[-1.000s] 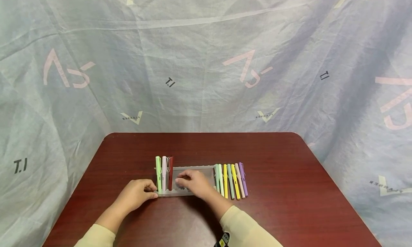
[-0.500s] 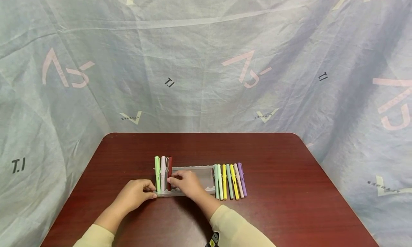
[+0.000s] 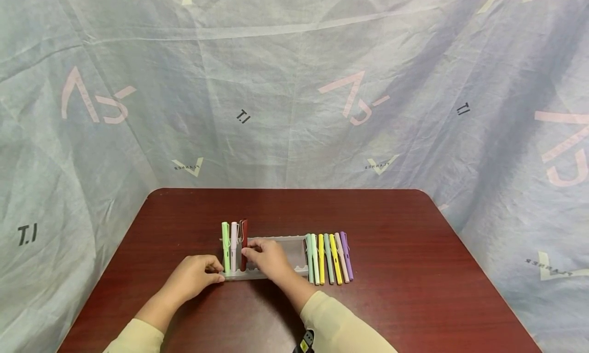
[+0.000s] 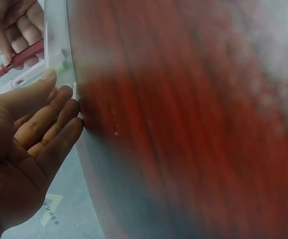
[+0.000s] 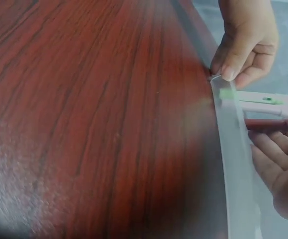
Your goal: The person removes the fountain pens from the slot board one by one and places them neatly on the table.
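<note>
A clear plastic tray (image 3: 281,238) with notched long edges lies on the table. Across its left end rest a light green pen (image 3: 225,240), a pale pink pen (image 3: 233,243) and a dark red pen (image 3: 245,233). My right hand (image 3: 270,260) pinches the dark red pen between thumb and fingers, its clip end pointing away from me. At the tray's front left corner, my left hand (image 3: 195,275) holds the edge, the thumb (image 5: 229,72) pressed on the corner in the right wrist view.
Right of the tray, several capped pens lie side by side, among them a yellow pen (image 3: 321,261) and a purple pen (image 3: 347,256). They sit close to the tray's right end. A grey printed cloth (image 3: 285,113) hangs behind the dark red wooden table (image 3: 391,302).
My right hand has moved left from over the tray's middle and taken hold of the dark red pen, which has shifted slightly away from me. My left hand stays at the corner.
</note>
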A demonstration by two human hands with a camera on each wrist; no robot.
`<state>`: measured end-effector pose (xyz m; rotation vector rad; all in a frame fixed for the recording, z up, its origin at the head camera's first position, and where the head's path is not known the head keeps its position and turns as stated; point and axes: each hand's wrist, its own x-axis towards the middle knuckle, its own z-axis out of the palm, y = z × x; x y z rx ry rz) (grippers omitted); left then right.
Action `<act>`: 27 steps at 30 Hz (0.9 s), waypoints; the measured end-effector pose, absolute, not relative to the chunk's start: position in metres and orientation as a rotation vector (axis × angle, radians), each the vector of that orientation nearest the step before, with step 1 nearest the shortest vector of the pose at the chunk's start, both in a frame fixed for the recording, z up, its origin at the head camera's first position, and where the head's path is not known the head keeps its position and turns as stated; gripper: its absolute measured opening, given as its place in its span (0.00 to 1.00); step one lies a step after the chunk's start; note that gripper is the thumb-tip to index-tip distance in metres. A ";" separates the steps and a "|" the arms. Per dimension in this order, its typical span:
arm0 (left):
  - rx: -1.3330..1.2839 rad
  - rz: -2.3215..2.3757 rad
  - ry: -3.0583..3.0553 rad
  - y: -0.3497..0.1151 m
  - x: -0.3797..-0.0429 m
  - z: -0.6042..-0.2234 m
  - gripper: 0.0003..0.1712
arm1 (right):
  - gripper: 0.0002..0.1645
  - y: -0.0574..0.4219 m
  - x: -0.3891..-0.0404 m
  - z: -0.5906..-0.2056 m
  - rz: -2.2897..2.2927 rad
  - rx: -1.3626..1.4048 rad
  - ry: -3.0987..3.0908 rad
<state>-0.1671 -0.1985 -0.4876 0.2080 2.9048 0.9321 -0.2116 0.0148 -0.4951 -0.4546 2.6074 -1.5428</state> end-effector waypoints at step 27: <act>0.216 0.927 2.909 -0.199 -0.167 -0.488 0.07 | 0.11 0.051 -0.208 -0.493 -1.884 -0.428 2.172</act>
